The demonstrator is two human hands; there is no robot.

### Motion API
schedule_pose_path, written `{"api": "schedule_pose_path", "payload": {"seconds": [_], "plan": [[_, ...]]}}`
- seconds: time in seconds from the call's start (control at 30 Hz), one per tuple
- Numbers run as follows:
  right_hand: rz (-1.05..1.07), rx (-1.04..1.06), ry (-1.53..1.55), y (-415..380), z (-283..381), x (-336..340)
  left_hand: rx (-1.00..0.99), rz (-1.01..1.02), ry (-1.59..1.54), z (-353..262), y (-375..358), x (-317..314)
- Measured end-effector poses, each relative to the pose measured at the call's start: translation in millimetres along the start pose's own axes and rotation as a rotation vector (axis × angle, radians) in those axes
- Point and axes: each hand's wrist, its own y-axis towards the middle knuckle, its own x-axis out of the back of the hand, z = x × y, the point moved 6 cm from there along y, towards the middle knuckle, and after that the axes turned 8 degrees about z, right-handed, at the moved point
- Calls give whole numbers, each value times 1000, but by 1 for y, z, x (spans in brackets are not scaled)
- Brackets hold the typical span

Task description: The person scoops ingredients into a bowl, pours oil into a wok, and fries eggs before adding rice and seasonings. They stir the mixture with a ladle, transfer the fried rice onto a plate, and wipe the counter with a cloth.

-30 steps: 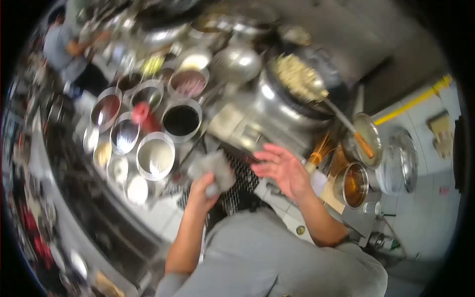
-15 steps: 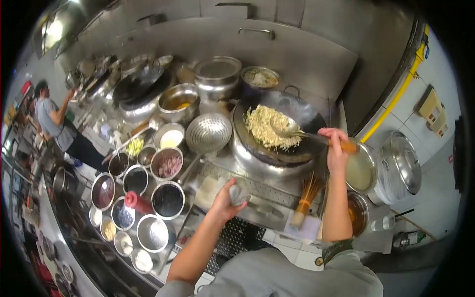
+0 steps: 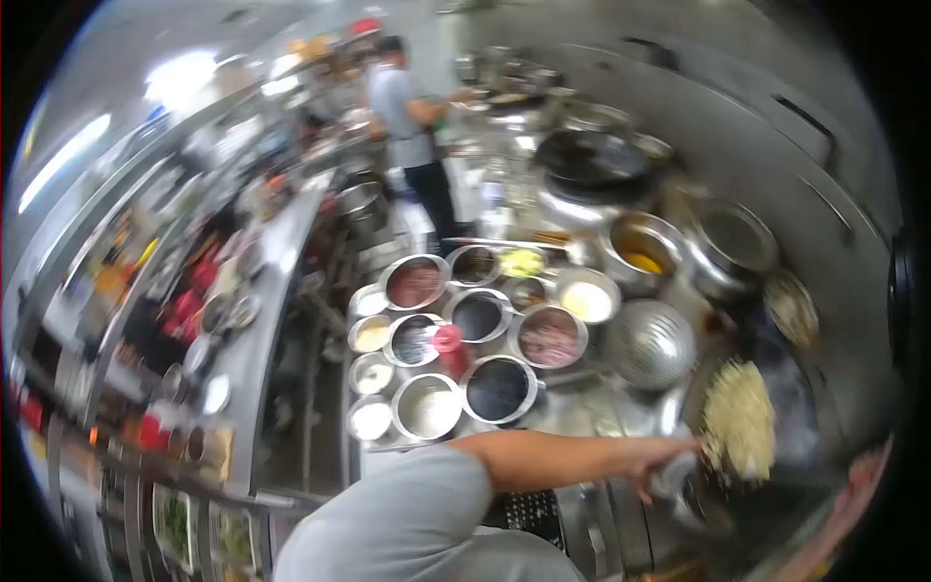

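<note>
A dark wok point(image 3: 797, 403) stands at the right, with a heap of pale fried food point(image 3: 742, 422) in it. My left hand point(image 3: 662, 461) reaches to the wok's near left rim, blurred by motion; a greyish cloth point(image 3: 681, 477) seems to be under its fingers. At the lower right edge my right hand point(image 3: 863, 477) is smeared and partly cut off beside the wok, and what it holds cannot be made out. The ladle is not clearly visible.
Metal bowls of ingredients surround a red bottle point(image 3: 451, 351) at centre. A perforated strainer point(image 3: 650, 344) lies left of the wok. Pots, one with yellow liquid point(image 3: 643, 254), stand behind. A co-worker point(image 3: 407, 126) stands at the far stove. A long steel counter point(image 3: 281, 291) runs along the left.
The view has swung left, so the wok and both hands now appear farther right. My left hand has moved from over the stove's front ledge to the wok's rim.
</note>
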Motion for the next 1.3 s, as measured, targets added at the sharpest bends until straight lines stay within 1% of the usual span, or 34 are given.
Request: {"api": "schedule_pose_path", "payload": {"seconds": [0.03, 0.07, 0.1, 0.13, 0.2, 0.23, 0.27, 0.3, 0.33, 0.37, 0.43, 0.47, 0.53, 0.57, 0.63, 0.67, 0.7, 0.73, 0.77, 0.8, 0.83, 0.87, 0.9, 0.97, 1.03, 1.07, 1.1, 1.17, 1.2, 1.23, 1.27, 1.3], "plan": [[95, -6, 10, 11, -12, 7, 114, -18, -38, 4, 5, 1], [115, -6, -38, -8, 12, 12, 52, -68, -75, -2, -7, 1], [38, -4, -64, -28, 22, 28, 33, -69, -83, -7, -11, -3], [-71, 30, -40, -38, 28, 7, 67, -17, -98, -1, 5, 4], [-252, 162, 0, -54, 44, -38, 136, 89, -124, 6, 41, 19], [-291, 221, -18, -53, 53, -63, 231, 36, -65, 12, 58, 26], [-434, 197, 4, -45, 59, -87, 196, 71, 1, 20, 86, 38], [-587, 139, -88, -39, 66, -101, 215, 175, -59, 31, 107, 37], [-601, 136, -95, -36, 84, -128, 89, 32, -3, 16, 68, 6], [-601, 122, -87, -32, 102, -138, 78, 45, -19, 16, 44, -13], [-560, 113, -44, -36, 134, -142, 32, 54, -72, 25, 2, -18], [-536, 98, -18, -38, 139, -141, 55, 58, -49, 19, -21, -30], [-563, 54, -30, -29, 122, -134, 102, 53, 5, 12, -62, -43], [-565, 38, -38, -22, 110, -139, 187, -11, -209, 14, -47, -42], [-790, 64, -293, -15, 88, -157, 115, 28, -67, 9, 12, -29], [-748, 118, -353, -18, 69, -161, 12, 25, -118, 20, 42, -11], [-701, 195, -424, -18, 63, -163, -46, 64, -62, 19, 34, -11], [-614, 257, -335, -25, 66, -170, -97, 104, -16, 30, 18, -4], [-634, 294, -289, -41, 78, -169, -126, 125, 5, 52, 0, 7], [-642, 332, -242, -53, 99, -166, -162, 145, 17, 56, -39, -5], [-650, 384, -189, -55, 120, -164, -206, 164, 41, 46, -78, -23], [-653, 353, -176, -56, 129, -167, -91, 95, -3, 48, -89, -24], [-650, 322, -159, -54, 129, -169, 37, 33, -64, 37, -91, -27], [-680, 239, -151, -41, 115, -171, 110, 62, -127, 12, -44, -21], [-750, 145, -208, -29, 90, -178, 132, 40, -4, -4, -16, -32], [-803, 153, -206, -25, 79, -179, 109, 60, -12, -2, 2, -25], [-808, 166, -297, -22, 69, -177, 63, 38, 61, 9, 6, -10], [-664, 300, -280, -32, 76, -189, -47, 24, 226, 23, -22, -11], [-569, 321, -245, -47, 83, -193, -147, 99, 142, 42, -35, 0], [-469, 352, -213, -61, 94, -191, -255, 181, 62, 47, -41, 7], [-390, 401, -169, -72, 100, -189, -217, 124, 37, 41, -48, 0], [-411, 425, -174, -81, 106, -185, -180, 67, 9, 37, -54, -6]]}}
